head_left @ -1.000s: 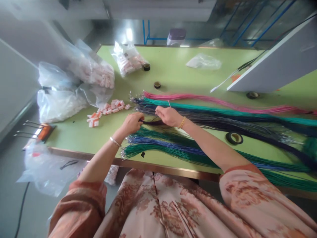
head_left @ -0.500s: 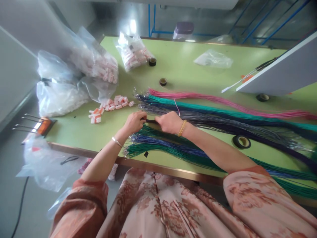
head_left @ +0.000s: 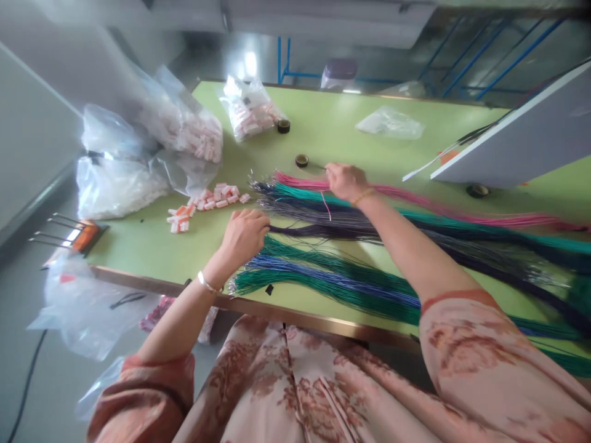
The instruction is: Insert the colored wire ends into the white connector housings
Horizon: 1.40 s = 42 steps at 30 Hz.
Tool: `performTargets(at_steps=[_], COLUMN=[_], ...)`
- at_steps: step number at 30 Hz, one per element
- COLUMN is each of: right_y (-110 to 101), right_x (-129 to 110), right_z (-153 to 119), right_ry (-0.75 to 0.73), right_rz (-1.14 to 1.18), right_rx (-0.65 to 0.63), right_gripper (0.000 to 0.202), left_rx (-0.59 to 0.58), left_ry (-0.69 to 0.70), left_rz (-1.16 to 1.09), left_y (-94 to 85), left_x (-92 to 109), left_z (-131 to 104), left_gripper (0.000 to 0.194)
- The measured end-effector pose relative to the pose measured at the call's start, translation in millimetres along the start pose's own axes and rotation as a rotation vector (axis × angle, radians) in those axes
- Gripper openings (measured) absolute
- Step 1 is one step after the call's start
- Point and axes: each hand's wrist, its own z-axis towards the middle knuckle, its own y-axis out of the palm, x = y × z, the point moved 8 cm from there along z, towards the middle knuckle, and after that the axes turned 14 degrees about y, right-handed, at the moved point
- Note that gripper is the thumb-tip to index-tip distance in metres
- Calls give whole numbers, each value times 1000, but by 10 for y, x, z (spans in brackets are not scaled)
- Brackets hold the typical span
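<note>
Fabric with a floral print (head_left: 314,381) is seen nearest, below the brown edge of the green table (head_left: 133,246). Just inside that edge, a small black piece (head_left: 269,289) is set beside the lower green wires (head_left: 258,280). Blue wires (head_left: 295,271) are laid along them, and upper green wires (head_left: 286,249) are spread just beyond. Beyond these, a dark purple wire bundle (head_left: 305,232) is stretched lengthwise across the table, its near-left end gripped in the closed fingers of the left hand (head_left: 244,235). Gray wires (head_left: 300,212), teal wires (head_left: 300,192) and pink wires (head_left: 300,182) are laid out farther back, their metal-tipped ends gathered at the left. A loose pink-and-white strand (head_left: 327,206) is draped over the bundles.

Over the pink wires the right hand (head_left: 347,181) is held with fingers curled and fingertips drawn together; whether anything is pinched cannot be told. Near its fingertips, a small tape roll (head_left: 301,160) is set on the table. To the left, orange-and-white connectors (head_left: 217,195) are scattered in front of bulging plastic bags (head_left: 120,184). Farther back, a bag of connectors (head_left: 252,111) is placed beside a black tape roll (head_left: 283,126).
</note>
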Motion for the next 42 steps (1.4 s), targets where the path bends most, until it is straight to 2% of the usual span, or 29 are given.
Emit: performTargets(at_steps=[2, 4, 6, 8, 10, 11, 13, 15, 17, 21, 24, 27, 33, 38, 42], right_y=[167, 321, 370, 285, 150, 109, 121, 196, 296, 421, 418, 379, 286, 321, 299], right_x=[171, 294, 328, 219, -57, -245, -709, -1047, -1170, -1152, -1016, -881, -797, -739, -712], right_z=[334, 551, 627, 551, 306, 124, -346, -808, -1074, -1185, -1082, -996, -964, -932, -921], right_ry=[69, 125, 165, 157, 62, -21, -289, -459, -443, -367, -265, -191, -259, -211, -194], right_rz=[-33, -74, -111, -85, 42, 135, 286, 268, 151, 55, 235, 519, 940, 1169, 1270], right_rx=[-23, -83, -100, -37, 27, 15, -128, -245, -267, -261, -278, -306, -298, -347, -319], right_gripper=[43, 41, 37, 34, 33, 33, 31, 30, 33, 22, 24, 27, 32, 37, 36], left_rx=[-50, -112, -137, -67, 7, 28, 36, 21, 11, 5, 19, 134, 455, 554, 615], left_ry=[12, 35, 27, 7, 2, 3, 3, -10, -38, -140, -233, -290, -334, -329, -373], left_rz=[-5, -24, -16, 14, 27, 26, 22, 25, 28, 12, -7, -54, -244, -258, -282], left_y=[67, 224, 373, 423, 430, 431, 442, 453, 452, 421, 362, 239, 94, 152, 218], left_x=[168, 327, 422, 462, 486, 495, 506, 509, 498, 422, 351, 332, 300, 322, 360], left_z=[-48, -93, -139, -181, -223, -242, -269, -282, -287, -276, -236, -147, 50, 205, 311], left_gripper=[26, 28, 28, 28, 27, 27, 27, 28, 29, 34, 28, 25, 32, 28, 27])
